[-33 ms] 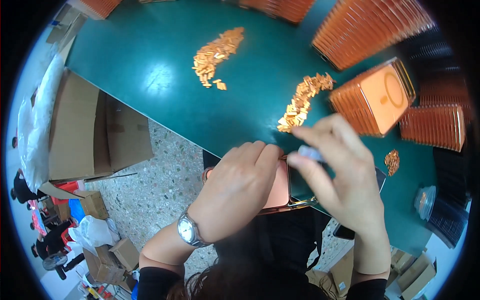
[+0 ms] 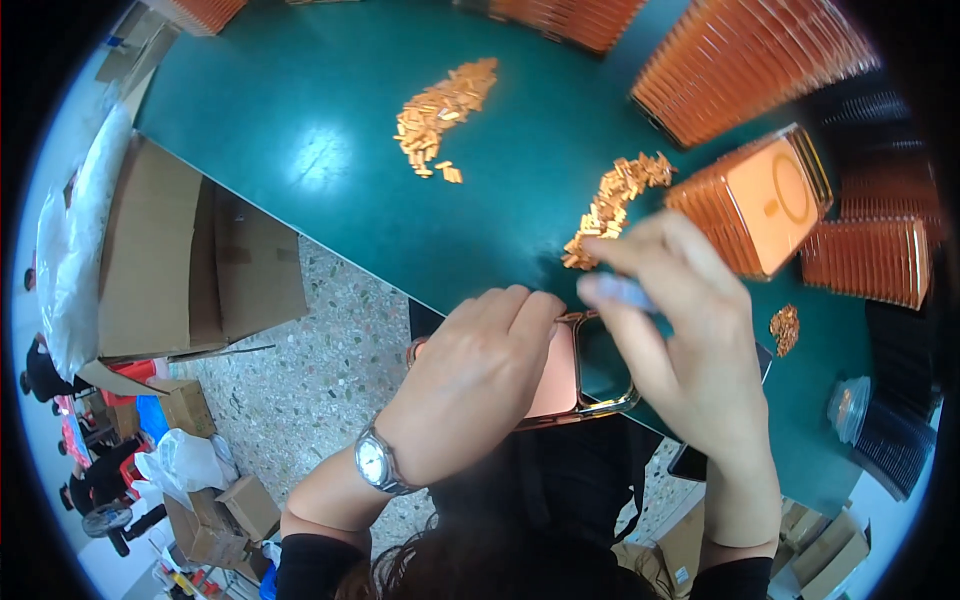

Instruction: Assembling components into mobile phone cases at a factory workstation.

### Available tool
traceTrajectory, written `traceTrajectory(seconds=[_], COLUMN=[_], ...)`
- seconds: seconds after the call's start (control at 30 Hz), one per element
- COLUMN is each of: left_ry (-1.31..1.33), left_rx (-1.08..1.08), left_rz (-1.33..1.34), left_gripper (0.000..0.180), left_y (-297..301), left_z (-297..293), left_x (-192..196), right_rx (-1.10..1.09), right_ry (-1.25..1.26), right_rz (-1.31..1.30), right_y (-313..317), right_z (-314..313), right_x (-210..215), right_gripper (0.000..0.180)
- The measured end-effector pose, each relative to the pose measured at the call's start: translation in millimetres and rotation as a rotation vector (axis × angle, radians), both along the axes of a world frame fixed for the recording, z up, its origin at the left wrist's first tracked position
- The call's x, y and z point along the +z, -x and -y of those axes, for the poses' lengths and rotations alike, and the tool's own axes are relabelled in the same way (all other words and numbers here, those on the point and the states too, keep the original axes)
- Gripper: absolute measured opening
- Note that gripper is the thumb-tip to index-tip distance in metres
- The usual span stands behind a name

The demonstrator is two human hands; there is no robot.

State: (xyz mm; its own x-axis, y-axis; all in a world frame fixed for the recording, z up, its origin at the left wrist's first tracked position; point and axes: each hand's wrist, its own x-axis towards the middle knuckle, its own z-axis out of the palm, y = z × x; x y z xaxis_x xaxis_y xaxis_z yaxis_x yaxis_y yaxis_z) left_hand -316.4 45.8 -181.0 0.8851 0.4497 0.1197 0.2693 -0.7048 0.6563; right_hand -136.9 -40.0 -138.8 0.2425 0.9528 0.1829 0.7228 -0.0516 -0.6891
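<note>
My left hand [image 2: 470, 380], with a wristwatch [image 2: 378, 462], grips an orange phone case [image 2: 562, 385] at the near edge of the green table [image 2: 300, 120]. Its fingers lie over the case's top rim. My right hand [image 2: 700, 350] pinches a small pale blue tool [image 2: 620, 292] right above the case's upper corner. A pile of small orange pieces [image 2: 612, 208] lies just beyond the hands.
A second pile of orange pieces [image 2: 440, 110] lies mid-table and a tiny one [image 2: 785, 328] at the right. Stacks of orange cases [image 2: 770, 195] ring the far and right side. Beside them are black stacks [image 2: 900, 350]. Cardboard boxes [image 2: 180, 260] stand on the floor at left.
</note>
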Motion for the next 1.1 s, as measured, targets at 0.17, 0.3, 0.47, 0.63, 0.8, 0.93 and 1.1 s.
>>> traceTrajectory(seconds=[0.17,0.3,0.47,0.63,0.8,0.93,1.1], left_ry=[0.118,0.112,0.149,0.160,0.157,0.170,0.138], left_rx=[-0.017,-0.035,-0.026,-0.046,-0.044,-0.007,-0.030], left_rz=[0.024,0.024,0.022,0.008,0.017,0.022,-0.105], left_gripper=[0.022,0.022,0.022,0.024,0.024,0.019,0.014], left_y=[9,11,11,9,8,6,-13], left_z=[2,0,-2,-3,-6,-5,2], left_x=[-5,-8,-8,-7,-5,5,17], right_rx=[0.048,0.068,0.087,0.100,0.124,0.151,0.022], right_ry=[-0.003,0.047,0.129,0.371,0.078,-0.003,0.057], right_rz=[0.113,0.141,0.228,0.287,0.215,-0.047,-0.274], right_y=[5,13,23,29,8,-11,-34], right_z=[-90,-127,-141,-146,-121,-59,22], right_x=[-28,-43,-44,-32,-26,4,13], right_gripper=[0.016,0.015,0.014,0.014,0.013,0.007,0.007])
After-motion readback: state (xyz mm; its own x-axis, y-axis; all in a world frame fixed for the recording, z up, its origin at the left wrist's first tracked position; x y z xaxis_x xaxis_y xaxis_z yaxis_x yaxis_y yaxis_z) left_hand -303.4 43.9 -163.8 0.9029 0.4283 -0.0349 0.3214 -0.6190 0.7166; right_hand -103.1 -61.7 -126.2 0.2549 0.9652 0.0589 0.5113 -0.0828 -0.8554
